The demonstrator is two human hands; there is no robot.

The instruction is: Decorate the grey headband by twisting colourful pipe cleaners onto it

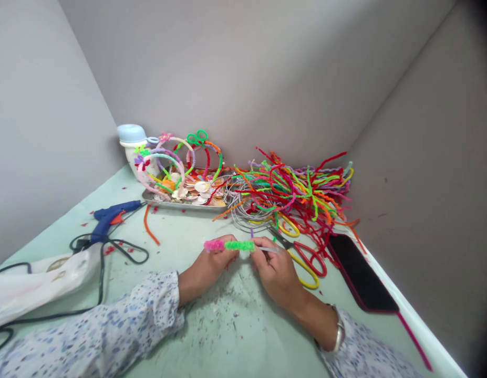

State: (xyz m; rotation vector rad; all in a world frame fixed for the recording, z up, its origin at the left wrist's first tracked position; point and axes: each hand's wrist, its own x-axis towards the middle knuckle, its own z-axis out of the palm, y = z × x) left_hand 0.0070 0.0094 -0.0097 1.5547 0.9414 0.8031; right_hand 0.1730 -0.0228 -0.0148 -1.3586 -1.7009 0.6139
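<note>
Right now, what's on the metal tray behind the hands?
The metal tray holds seashells under pipe-cleaner-wrapped hoops; they cover the tray's floor, and anything beneath them can't be seen.

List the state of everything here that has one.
pipe-cleaner-wrapped rod, pink and green, clear tip bare
left hand, gripping the rod's pink end
right hand, gripping the rod's green section
hot glue gun, lying on its side
scissors, lying flat
phone, lying flat, screen dark
white bottle, blue lid on
steel tray, holding seashells
</note>
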